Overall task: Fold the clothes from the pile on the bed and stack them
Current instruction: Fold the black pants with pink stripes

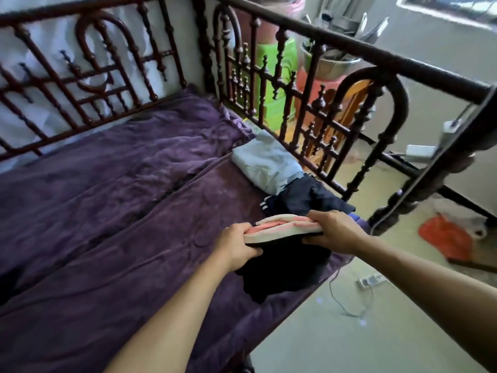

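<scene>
Both hands hold a folded pink and cream garment [282, 228] just above the bed's right edge. My left hand [238, 242] grips its left end and my right hand [332, 231] grips its right end. Directly under it lies a black garment [282, 273] on the purple bed cover [121, 211]. Behind it sits a dark navy garment with white stripes [306, 197]. Further back lies a folded pale blue garment [269, 164], partly resting on the navy one.
A dark carved wooden railing [309, 109] runs along the bed's back and right side. Beyond it stand green and red plastic stools and a metal basin. On the floor lie an orange bag [446, 238] and a power strip with cable [369, 282].
</scene>
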A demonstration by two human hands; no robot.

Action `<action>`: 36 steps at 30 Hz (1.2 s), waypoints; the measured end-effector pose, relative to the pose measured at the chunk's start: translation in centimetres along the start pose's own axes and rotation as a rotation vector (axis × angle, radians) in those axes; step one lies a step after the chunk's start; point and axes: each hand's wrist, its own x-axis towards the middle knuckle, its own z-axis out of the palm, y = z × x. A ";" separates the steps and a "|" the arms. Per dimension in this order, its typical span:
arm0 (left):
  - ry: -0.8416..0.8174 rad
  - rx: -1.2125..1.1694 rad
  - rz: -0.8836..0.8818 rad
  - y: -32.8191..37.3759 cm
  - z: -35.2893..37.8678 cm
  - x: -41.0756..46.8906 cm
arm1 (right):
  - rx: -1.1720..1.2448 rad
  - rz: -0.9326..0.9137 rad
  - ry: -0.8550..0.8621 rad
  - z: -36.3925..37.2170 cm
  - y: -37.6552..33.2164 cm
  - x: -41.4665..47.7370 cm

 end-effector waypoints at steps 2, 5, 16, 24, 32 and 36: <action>-0.027 -0.065 -0.001 1.7 1.2 2.2 | -0.032 0.019 -0.028 -1.4 2.7 0.9; -0.085 -0.213 -0.014 3.2 3.5 5.8 | -0.086 0.042 -0.101 -3.3 6.4 3.2; -0.150 -0.449 -0.123 5.5 7.1 19.5 | -0.194 0.062 -0.220 -6.3 15.9 15.1; -0.028 -0.588 -0.271 4.2 3.5 28.4 | -0.178 -0.035 -0.318 -8.7 16.6 28.7; 0.159 -0.593 -0.524 -0.1 2.1 38.9 | -0.215 -0.116 -0.448 -4.5 17.4 45.0; 0.384 -0.452 -0.660 -2.4 3.0 43.3 | -0.248 -0.131 -0.306 0.0 18.8 49.6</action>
